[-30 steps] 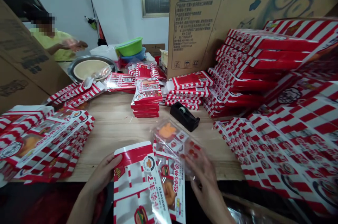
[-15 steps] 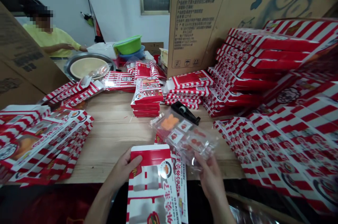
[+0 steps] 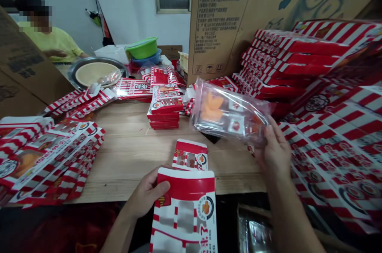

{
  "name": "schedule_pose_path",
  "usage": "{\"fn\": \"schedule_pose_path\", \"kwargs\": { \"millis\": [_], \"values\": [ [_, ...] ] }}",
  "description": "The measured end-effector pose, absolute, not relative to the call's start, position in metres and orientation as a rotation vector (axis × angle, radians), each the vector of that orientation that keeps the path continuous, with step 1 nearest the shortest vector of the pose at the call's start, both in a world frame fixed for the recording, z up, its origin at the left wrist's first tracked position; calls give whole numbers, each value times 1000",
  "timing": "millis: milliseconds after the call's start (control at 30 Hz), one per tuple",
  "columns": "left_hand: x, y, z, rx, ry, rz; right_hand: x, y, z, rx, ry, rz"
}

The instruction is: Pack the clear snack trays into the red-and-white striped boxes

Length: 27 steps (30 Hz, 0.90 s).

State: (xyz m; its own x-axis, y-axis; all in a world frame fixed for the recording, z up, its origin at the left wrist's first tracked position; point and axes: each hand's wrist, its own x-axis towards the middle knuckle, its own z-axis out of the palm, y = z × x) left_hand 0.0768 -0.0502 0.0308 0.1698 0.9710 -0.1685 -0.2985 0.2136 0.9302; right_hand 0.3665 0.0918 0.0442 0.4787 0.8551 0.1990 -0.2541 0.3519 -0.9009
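Near the front edge of the table, my left hand [image 3: 149, 191] grips a red-and-white printed carton [image 3: 183, 209] by its left side, thumb on the front. The carton has cut-out windows and stands tilted toward me. Raised to the right, my right hand [image 3: 273, 149] pinches one end of a clear plastic packet [image 3: 231, 113]. Orange pieces and small white printed squares show inside the packet. Just behind the held carton, a second printed carton [image 3: 191, 155] lies on the table, partly covered by it. A black tape dispenser [image 3: 210, 137] is mostly hidden under the packet.
Striped cartons [image 3: 56, 161] lie piled at left, and tall carton stacks [image 3: 328, 153] fill the right side. A short carton stack [image 3: 165, 106] stands mid-table before a large cardboard box [image 3: 221, 26]. A metal basin [image 3: 73, 74] sits behind. A person [image 3: 50, 42] is at the far left.
My right hand has lifted the plastic packet up and to the right, away from the cartons. My left hand has shifted slightly right with its carton, and the carton behind shows more.
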Motion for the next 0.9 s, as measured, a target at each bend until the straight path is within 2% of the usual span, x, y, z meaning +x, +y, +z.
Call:
{"fn": "schedule_pose_path", "kwargs": {
  "millis": [200,333,467,633,900],
  "values": [
    [82,-55,33,872,1083,1095,366,82,61,-1051,-1038,1223],
    [92,-56,29,940,1240,1211,376,83,77,-1085,-1163,1460],
    [103,-56,27,1163,1380,1415,386,97,90,-1104,-1272,1548],
    [103,-57,28,1226,1273,1423,386,111,99,-1097,-1406,1608],
    [96,-54,29,997,1025,1000,361,109,98,-1062,-1641,1535]
  ]
}}
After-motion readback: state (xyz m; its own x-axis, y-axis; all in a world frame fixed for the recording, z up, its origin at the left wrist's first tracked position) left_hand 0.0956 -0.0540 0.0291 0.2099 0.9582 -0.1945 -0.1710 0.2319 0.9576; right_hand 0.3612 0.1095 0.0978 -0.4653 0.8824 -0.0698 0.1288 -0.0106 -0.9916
